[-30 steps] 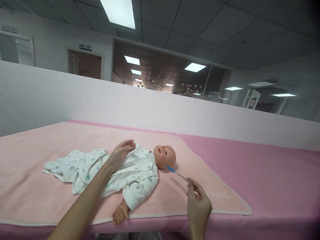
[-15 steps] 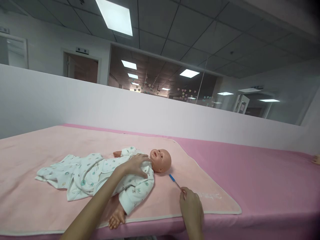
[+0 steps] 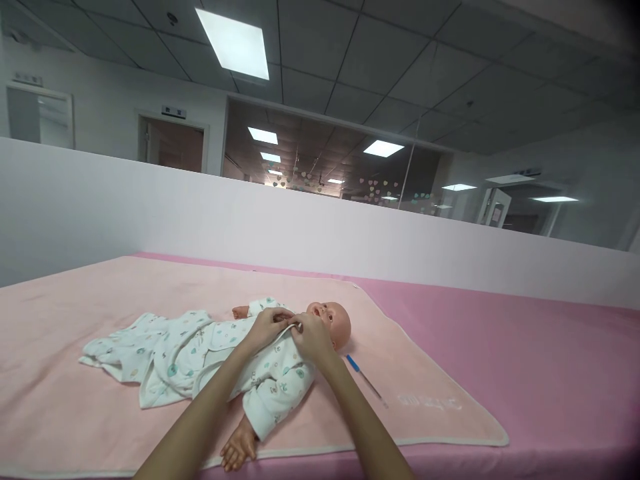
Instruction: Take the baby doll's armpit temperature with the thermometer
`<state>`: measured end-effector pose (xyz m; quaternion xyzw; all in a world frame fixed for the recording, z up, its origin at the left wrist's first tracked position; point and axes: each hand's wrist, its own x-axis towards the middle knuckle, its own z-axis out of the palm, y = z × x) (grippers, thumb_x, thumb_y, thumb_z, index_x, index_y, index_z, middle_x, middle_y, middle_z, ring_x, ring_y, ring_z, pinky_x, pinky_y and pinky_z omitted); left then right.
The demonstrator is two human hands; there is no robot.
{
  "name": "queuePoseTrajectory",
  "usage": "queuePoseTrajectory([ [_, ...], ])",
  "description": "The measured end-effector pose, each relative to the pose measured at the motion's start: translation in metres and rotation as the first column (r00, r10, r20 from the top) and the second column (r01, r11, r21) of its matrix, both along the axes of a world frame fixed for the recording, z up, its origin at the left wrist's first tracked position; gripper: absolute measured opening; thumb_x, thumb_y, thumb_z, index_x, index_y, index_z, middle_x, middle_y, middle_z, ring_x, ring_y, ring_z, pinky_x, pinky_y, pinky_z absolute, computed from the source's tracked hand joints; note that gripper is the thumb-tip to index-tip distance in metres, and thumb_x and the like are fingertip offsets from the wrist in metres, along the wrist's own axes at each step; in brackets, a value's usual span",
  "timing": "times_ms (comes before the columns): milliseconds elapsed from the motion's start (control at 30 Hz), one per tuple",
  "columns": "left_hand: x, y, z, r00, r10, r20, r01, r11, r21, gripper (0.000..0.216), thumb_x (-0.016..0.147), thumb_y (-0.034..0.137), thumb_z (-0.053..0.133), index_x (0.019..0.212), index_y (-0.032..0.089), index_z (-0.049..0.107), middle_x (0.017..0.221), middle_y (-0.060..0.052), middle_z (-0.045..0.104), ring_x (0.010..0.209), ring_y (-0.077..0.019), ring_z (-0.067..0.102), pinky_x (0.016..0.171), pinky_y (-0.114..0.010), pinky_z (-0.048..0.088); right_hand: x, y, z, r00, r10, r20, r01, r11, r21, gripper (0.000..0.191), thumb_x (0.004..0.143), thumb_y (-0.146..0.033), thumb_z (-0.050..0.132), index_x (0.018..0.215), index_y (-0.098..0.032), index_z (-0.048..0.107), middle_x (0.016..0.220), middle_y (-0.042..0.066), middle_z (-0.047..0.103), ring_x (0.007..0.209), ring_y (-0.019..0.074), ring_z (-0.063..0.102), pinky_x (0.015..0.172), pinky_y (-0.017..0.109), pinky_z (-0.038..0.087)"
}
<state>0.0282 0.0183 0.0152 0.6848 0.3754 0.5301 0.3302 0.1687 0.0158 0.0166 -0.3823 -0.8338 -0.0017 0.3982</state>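
Note:
A baby doll (image 3: 339,323) lies on its back, its head toward the right. It wears a white printed baby gown (image 3: 283,373) with long sleeves. At the neckline my left hand (image 3: 267,328) has its fingers curled on the cloth. Beside it my right hand (image 3: 311,339) pinches the gown's edge and lifts it slightly, hiding part of the doll's chin and neck. Both hands are closed, close together on the collar. A slim rod with a blue end (image 3: 353,363), perhaps a thermometer, lies on the blanket just right of my right forearm, touched by neither hand.
A peach blanket (image 3: 425,417) with a pale border lies under the doll, over a pink table cover (image 3: 550,360). Behind the table runs a low white wall (image 3: 300,227) with glass above it. The doll's near hand (image 3: 240,445) rests by the blanket's front edge.
My right hand has let go of the blue-ended rod, leaving it on the blanket, and has moved left to the collar. My left hand has gone from lying spread on the chest to gripping cloth.

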Motion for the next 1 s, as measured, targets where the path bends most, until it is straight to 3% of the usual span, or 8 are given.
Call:
queuePoseTrajectory([
  [100, -0.001, 0.002, 0.000, 0.996, -0.027, 0.084, 0.034, 0.996, -0.079, 0.027, 0.065, 0.032, 0.062, 0.084, 0.014, 0.065, 0.080, -0.008, 0.067, 0.079, -0.0218, 0.061, 0.073, -0.032, 0.046, -0.005, 0.009, -0.002, 0.997, -0.039, -0.071, 0.039, 0.999, -0.009, 0.024, 0.067, -0.007, 0.046, 0.078, -0.020, 0.062, 0.072, 0.001, 0.064, 0.066, 0.0134, 0.054, 0.060, 0.022, 0.037],
  [233, -0.003, 0.007, -0.003, 0.985, -0.015, 0.172, 0.040, 0.989, -0.144, 0.031, 0.061, 0.030, 0.066, 0.086, 0.012, 0.063, 0.080, -0.007, 0.066, 0.083, -0.0205, 0.059, 0.077, -0.031, 0.044, -0.017, 0.010, -0.017, 0.985, -0.070, -0.161, 0.088, 0.991, 0.105, 0.022, 0.069, -0.008, 0.043, 0.080, -0.017, 0.059, 0.075, 0.004, 0.063, 0.070, 0.0149, 0.055, 0.065, 0.024, 0.039],
  [433, -0.009, 0.010, -0.008, 0.968, -0.033, 0.248, 0.077, 0.983, -0.169, 0.033, 0.060, 0.028, 0.068, 0.089, 0.014, 0.063, 0.079, -0.005, 0.065, 0.079, -0.0177, 0.058, 0.076, -0.030, 0.043, -0.018, 0.007, -0.031, 0.955, 0.013, -0.295, 0.050, 0.977, 0.206, 0.021, 0.077, -0.012, 0.040, 0.079, -0.017, 0.061, 0.072, 0.004, 0.062, 0.067, 0.0141, 0.055, 0.064, 0.024, 0.042],
  [633, -0.012, 0.010, -0.011, 0.966, -0.035, 0.258, 0.071, 0.989, -0.133, 0.035, 0.059, 0.030, 0.070, 0.089, 0.014, 0.063, 0.083, -0.006, 0.064, 0.082, -0.0176, 0.058, 0.078, -0.030, 0.042, -0.013, 0.012, -0.032, 0.927, 0.127, -0.354, -0.052, 0.975, 0.215, 0.021, 0.077, -0.011, 0.044, 0.083, -0.019, 0.062, 0.079, 0.003, 0.062, 0.072, 0.0134, 0.056, 0.068, 0.024, 0.045],
  [767, -0.014, 0.008, -0.009, 0.968, -0.072, 0.242, 0.119, 0.975, -0.187, 0.033, 0.063, 0.033, 0.067, 0.090, 0.013, 0.064, 0.084, -0.007, 0.066, 0.085, -0.0190, 0.058, 0.081, -0.032, 0.042, -0.013, 0.012, -0.034, 0.909, 0.165, -0.383, -0.077, 0.969, 0.235, 0.020, 0.078, -0.012, 0.044, 0.084, -0.020, 0.062, 0.087, 0.004, 0.062, 0.081, 0.0136, 0.057, 0.074, 0.025, 0.045],
  [867, -0.016, 0.005, -0.005, 0.964, -0.094, 0.249, 0.155, 0.959, -0.237, 0.033, 0.066, 0.035, 0.065, 0.090, 0.013, 0.065, 0.086, -0.008, 0.067, 0.090, -0.0210, 0.057, 0.085, -0.034, 0.040, -0.013, 0.010, -0.035, 0.902, 0.138, -0.409, -0.052, 0.975, 0.215, 0.020, 0.078, -0.013, 0.044, 0.084, -0.020, 0.062, 0.085, 0.003, 0.063, 0.081, 0.0139, 0.057, 0.076, 0.025, 0.045],
  [1000, -0.017, -0.002, 0.000, 0.970, -0.191, 0.149, 0.222, 0.947, -0.231, 0.039, 0.061, 0.027, 0.069, 0.097, 0.015, 0.063, 0.097, -0.008, 0.065, 0.098, -0.0223, 0.055, 0.088, -0.033, 0.039, -0.013, 0.010, -0.037, 0.891, 0.023, -0.454, 0.038, 0.991, 0.125, 0.015, 0.075, -0.017, 0.049, 0.082, -0.019, 0.062, 0.076, 0.002, 0.064, 0.066, 0.0138, 0.057, 0.064, 0.025, 0.045],
])
